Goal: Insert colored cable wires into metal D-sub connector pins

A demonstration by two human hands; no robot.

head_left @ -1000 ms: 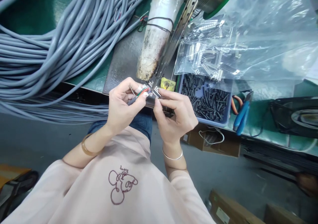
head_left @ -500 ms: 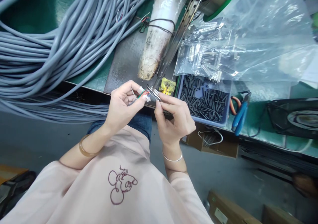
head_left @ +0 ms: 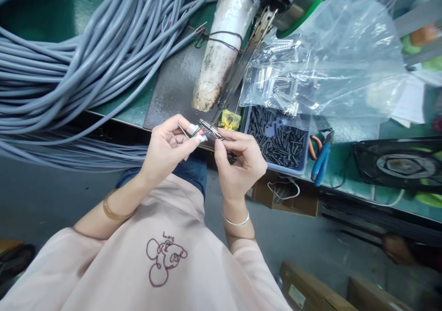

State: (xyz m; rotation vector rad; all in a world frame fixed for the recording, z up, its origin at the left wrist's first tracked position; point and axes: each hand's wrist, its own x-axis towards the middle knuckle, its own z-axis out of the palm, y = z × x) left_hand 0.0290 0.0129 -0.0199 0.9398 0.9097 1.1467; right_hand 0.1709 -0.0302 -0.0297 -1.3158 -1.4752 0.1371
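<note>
My left hand (head_left: 169, 143) pinches a few thin coloured wires (head_left: 197, 132), with green and red ones showing; white coverings sit on its thumb and fingertip. In my right hand (head_left: 240, 157) a metal multi-pin connector (head_left: 211, 129) is gripped at its right end between thumb and fingers. The wire ends meet the pin row of the connector, though whether they are joined I cannot tell. Just beyond both hands, a soldering iron tip in a metal sleeve (head_left: 238, 69) slants down beside a white wrapped, scorched tube (head_left: 219, 48). A yellow piece (head_left: 229, 119) lies close to the connector.
Thick grey cables (head_left: 86, 71) cover the left of the bench. At right are a blue tray of short black tubes (head_left: 304, 157), a clear bag of connectors (head_left: 345, 62), blue-handled cutters (head_left: 322, 161), a black fan (head_left: 397, 164) and a solder spool (head_left: 304, 7).
The connector has turned slightly, so more of its pin row and upper edge shows. Both hands stay close together. The view has shifted a little, moving the bench items at right leftward.
</note>
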